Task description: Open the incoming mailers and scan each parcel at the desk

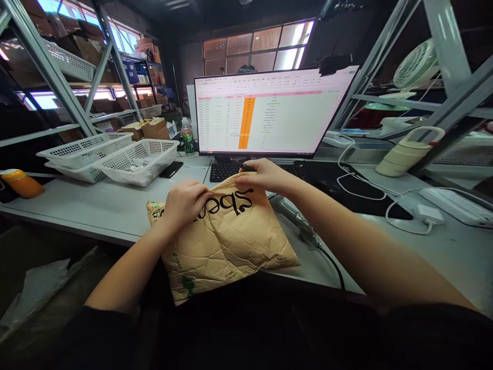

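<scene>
A crinkled tan padded mailer [231, 236] with black lettering, upside down from here, tilts over the front edge of the desk. My left hand [185, 201] is closed on its upper edge at the left. My right hand [265, 176] is closed at the upper right edge, fingers bent over the paper. A slim dark tool [247, 167] shows by the right fingers; its kind is too small to make out. What lies inside the mailer is hidden. Under my right forearm, a handheld device in clear wrap [296, 216] with a black cable lies on the desk.
Behind the mailer stand a black keyboard [223, 171] and a monitor [269, 113] showing a spreadsheet. White perforated baskets [142, 172], a phone [171, 169] and a green bottle [187, 137] are at left. White cables [362, 185], a cream tumbler [402, 154] and a black mat [327, 180] lie right.
</scene>
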Available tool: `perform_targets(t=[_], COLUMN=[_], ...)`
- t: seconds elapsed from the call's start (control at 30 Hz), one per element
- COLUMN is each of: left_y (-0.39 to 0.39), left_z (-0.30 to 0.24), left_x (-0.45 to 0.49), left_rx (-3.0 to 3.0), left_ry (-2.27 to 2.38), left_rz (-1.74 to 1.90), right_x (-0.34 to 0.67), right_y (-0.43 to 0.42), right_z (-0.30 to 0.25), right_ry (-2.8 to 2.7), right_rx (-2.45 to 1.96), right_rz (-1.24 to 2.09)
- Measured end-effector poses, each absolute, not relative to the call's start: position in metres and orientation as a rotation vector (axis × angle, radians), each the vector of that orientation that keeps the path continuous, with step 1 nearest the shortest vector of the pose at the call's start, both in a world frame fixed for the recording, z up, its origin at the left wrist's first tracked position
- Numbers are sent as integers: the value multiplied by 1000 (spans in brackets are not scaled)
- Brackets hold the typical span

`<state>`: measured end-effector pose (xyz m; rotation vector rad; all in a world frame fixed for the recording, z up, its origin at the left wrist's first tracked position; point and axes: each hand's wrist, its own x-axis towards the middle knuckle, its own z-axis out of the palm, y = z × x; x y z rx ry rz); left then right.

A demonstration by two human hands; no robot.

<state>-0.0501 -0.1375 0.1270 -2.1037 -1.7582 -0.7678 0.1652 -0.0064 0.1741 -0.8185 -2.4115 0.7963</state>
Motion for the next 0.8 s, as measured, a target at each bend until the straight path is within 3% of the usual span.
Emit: perform_targets(t=[0.17,0.33,0.57,0.8], left_y=[-137,-135,-135,-143], left_z=[121,113,114,118], left_x=[-56,-57,-56,-46], left_rx=[-2078,-2049,-2032,-1990], left_ry=[-1918,-2015,-2081,-2094], left_rz=[-662,-634,-785,-593], right_x=[170,175,166,135], right_y=[-21,-57,-86,-86], right_z=[172,164,151,146], right_ry=[-2388,-2416,-2608,-2693], right_rx=[-996,-785,-605,-606], right_rz=[3,-480,-591,-685])
